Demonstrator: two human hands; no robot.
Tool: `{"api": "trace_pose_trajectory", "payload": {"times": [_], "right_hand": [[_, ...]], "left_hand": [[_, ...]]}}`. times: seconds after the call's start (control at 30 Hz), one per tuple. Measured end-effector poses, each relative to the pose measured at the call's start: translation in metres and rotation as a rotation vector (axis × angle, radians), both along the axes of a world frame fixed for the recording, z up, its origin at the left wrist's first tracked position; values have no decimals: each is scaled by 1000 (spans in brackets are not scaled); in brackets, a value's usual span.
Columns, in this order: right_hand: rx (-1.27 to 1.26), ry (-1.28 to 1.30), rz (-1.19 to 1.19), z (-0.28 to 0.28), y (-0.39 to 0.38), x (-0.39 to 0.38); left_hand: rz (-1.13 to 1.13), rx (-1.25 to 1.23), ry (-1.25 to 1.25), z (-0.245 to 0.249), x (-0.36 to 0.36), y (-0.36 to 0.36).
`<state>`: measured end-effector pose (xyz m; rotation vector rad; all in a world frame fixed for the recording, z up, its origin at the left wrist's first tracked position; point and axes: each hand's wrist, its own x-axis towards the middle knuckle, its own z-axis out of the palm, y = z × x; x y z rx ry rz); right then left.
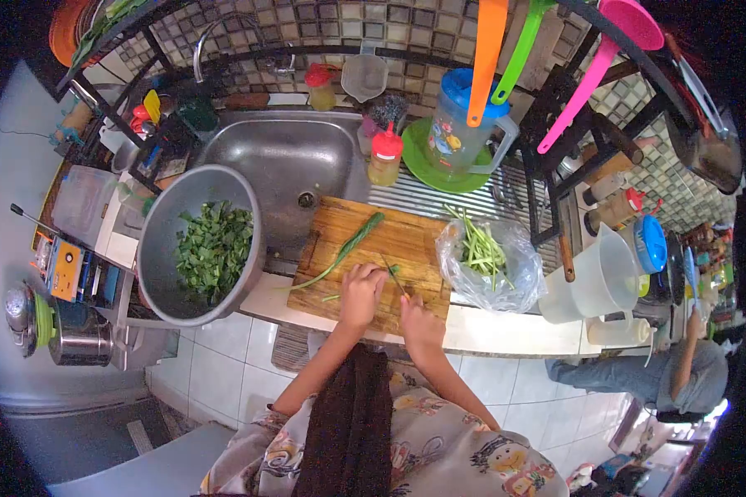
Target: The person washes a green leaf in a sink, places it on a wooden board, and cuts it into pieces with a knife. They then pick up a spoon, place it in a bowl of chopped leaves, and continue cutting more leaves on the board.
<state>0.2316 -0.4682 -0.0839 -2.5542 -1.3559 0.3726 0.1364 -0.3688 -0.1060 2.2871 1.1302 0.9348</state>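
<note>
On the wooden cutting board (423, 229), my left hand (361, 291) is closed over a leafy green, mostly hidden by the fingers. A bit of stem shows on one side and a green tip on the other. My right hand (423, 325) grips a knife (395, 279), its blade beside the green tip. Another long green leaf with its stalk (348, 250) lies across the board above my left hand. Left of the board, a large grey basin (151, 257) holds a heap of cut leaves (214, 253). To the right, a clear plastic bag (518, 290) contains pale green stems (482, 248).
Behind the board is a metal sink (282, 137). A blue-lidded jug (456, 137) stands on a green plate (419, 157), near a red-capped bottle (385, 157). A large plastic pitcher (593, 282) stands right. Ladles (576, 99) hang overhead. Another person (692, 373) is at far right.
</note>
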Motion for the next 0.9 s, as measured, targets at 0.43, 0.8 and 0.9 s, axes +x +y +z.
{"api": "trace_pose_trajectory", "payload": {"times": [0.43,0.8,0.9], "right_hand": [[61,4,36,17,-47,12],[22,35,59,15,-28,12],[62,42,64,10,-30,6]], "left_hand": [[99,139,123,8,-1,-14],[82,46,32,2,-12,-14],[70,55,21,4,-13,-14]]}}
